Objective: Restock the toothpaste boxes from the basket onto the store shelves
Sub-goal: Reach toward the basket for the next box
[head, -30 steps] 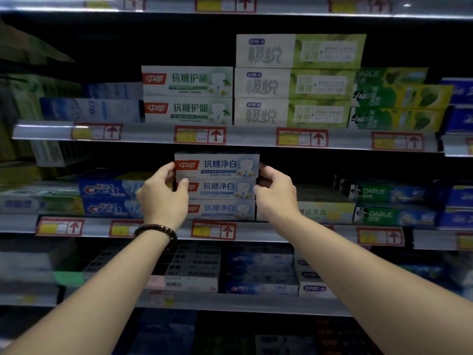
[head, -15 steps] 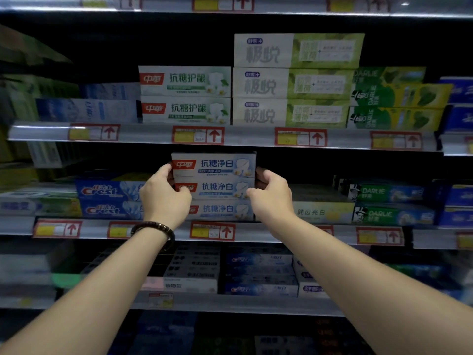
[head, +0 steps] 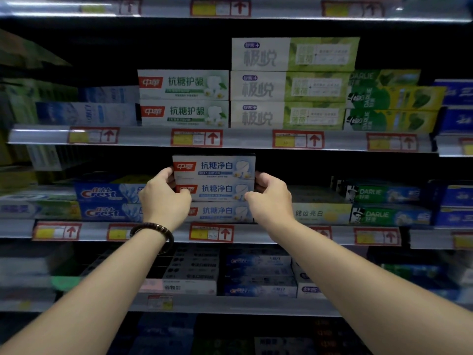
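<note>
both hands, left [head: 163, 198] and right [head: 272, 198], still round the toothpaste boxes [head: 220, 167]

Setting: retail shop, toothpaste aisle. Tiered shelves [head: 148, 138] run left to right; each front rail carries red-framed price tags [head: 196, 137] with yellow panels and up arrows. Stock is boxed toothpaste [head: 289, 85], stacked in branded rows with fronts facing out: Crest boxes [head: 102, 194] at left, Darlie boxes [head: 384, 193] at right.
</note>
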### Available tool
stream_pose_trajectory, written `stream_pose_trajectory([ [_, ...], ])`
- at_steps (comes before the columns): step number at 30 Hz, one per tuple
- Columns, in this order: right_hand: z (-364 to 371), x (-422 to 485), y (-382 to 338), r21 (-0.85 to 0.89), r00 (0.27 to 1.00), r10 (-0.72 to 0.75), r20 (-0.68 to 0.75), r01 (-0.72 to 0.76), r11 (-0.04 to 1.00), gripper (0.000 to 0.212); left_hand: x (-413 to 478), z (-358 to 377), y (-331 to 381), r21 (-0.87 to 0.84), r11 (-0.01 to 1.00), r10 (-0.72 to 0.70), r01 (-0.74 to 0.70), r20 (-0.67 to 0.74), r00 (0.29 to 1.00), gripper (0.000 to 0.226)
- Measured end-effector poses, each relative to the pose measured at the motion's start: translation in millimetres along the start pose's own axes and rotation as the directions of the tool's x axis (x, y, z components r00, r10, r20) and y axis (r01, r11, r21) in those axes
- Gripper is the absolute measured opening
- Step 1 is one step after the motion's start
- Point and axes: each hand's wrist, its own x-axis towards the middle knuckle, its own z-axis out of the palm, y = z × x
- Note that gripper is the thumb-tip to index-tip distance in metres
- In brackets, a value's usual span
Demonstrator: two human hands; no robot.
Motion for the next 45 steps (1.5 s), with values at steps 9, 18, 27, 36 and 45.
stream_pose_trajectory([
  [9, -1, -3, 0, -0.020, 0.999, -0.006, 0.041, 0.007, 1.000, 0.046, -5, 0, -4, -0.042, 0.999, 0.013, -0.012, 0.016, 1.000, 0.057],
  [18, -5, -8, -1, -0.018, 0.998, 0.011, 0.057, -0.010, 1.000, 0.047, -20, 1, -18, -0.075, 0.993, -0.086, 0.089, 0.041, 0.995, 0.058],
  [27, -12, -12, 1, -0.063, 0.998, 0.039, 0.049, -0.035, 0.997, 0.052, -41, 8, -20, -0.102, 0.978, -0.174, 0.180, 0.062, 0.983, 0.056],
  [36, -9, -12, 5, -0.046, 0.995, 0.060, 0.080, -0.056, 0.997, 0.057, -37, 13, -23, -0.094, 0.977, -0.186, 0.191, 0.059, 0.981, 0.062],
  [45, -9, -13, 10, -0.052, 0.996, 0.047, 0.076, -0.043, 0.998, 0.058, -44, 24, -17, -0.130, 0.969, -0.200, 0.208, 0.072, 0.977, 0.062],
])
